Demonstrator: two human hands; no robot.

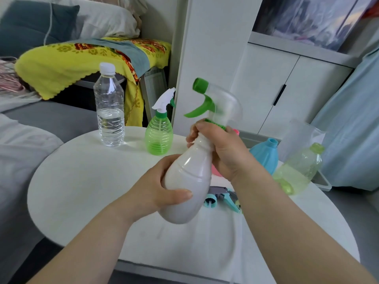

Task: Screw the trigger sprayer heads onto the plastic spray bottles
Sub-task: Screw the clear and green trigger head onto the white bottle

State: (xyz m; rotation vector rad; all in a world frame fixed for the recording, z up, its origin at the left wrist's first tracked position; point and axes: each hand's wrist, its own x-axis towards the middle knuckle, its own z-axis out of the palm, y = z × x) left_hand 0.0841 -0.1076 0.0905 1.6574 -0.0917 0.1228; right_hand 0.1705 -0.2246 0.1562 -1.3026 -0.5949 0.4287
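While the left hand (pixel 164 187) wraps around the belly of a white spray bottle (pixel 189 181) held tilted above a round white worktop (pixel 86 181), the right hand (pixel 217 148) closes around its neck, fingers on the green threaded collar of a clear trigger sprayer head (pixel 213 103) with a green trigger and nozzle. The head sits on the bottle's mouth, so this looks like the tightening step; whether the collar is fully seated cannot be told. The next move likely calls for the right hand to twist the collar while the left holds the body steady, then to set the bottle down.

On the worktop behind stands a green spray bottle (pixel 159 136) with its white head already on, apparently finished, and beside it a capped clear water bottle (pixel 109 111), partly filled. To the right, a blue bottle (pixel 264 154) with an open neck and a pale yellow-green bottle (pixel 297 169) lie in or near a tray, apparently waiting for heads. Something pink shows behind the right hand. A loose teal and grey sprayer head (pixel 221 197) lies on the worktop just under the held bottle.

The room is domestic: a grey sofa at the left, a yellow flowered cloth (pixel 61 66) draped over furniture, white cabinet doors (pixel 287 83) at the back, pale blue fabric at the right edge
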